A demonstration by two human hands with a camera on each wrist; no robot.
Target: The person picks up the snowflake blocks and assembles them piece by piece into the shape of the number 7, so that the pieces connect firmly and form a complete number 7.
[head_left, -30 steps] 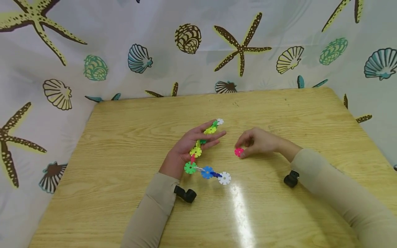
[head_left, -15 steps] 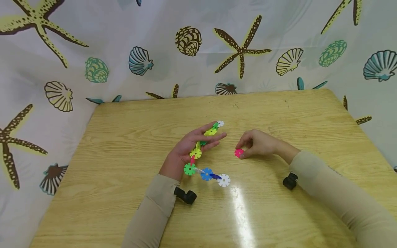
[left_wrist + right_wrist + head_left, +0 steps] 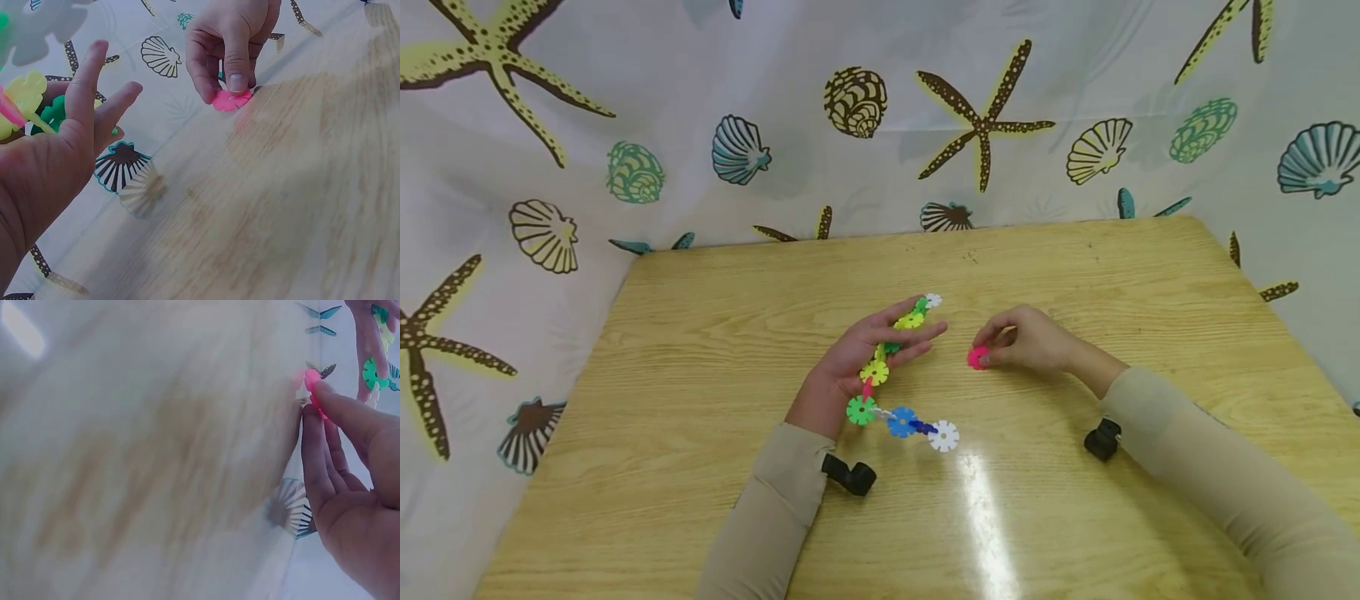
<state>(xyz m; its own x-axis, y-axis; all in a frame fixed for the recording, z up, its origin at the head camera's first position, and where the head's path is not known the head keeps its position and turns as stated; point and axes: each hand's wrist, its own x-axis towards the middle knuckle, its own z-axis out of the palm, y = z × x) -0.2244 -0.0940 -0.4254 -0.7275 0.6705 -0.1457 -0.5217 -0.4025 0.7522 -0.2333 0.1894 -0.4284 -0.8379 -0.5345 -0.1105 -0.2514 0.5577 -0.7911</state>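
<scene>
A chain of snowflake-shaped plastic discs (image 3: 874, 372) in white, green, yellow, pink and blue lies along my left hand (image 3: 857, 346). It passes among the fingers, which are long and spread; a white disc (image 3: 932, 301) shows at the far fingertip. From the wrist the chain bends towards the right, through a green disc (image 3: 861, 410) and a blue disc (image 3: 902, 422) to a white end disc (image 3: 943, 436). To the right, my right hand (image 3: 1026, 340) pinches a single pink snowflake disc (image 3: 232, 100) between thumb and fingers, close over the tabletop and apart from the chain.
The wooden table (image 3: 715, 317) is glossy, with a bright light streak (image 3: 985, 525) near its front middle. A white curtain (image 3: 685, 67) printed with shells and starfish hangs along its back and sides. Small black cameras (image 3: 850, 475) sit on both sleeves.
My right hand has risen slightly, and the pink disc it pinches has moved a little farther from me and tilted. The left hand and chain stay nearly in place.
</scene>
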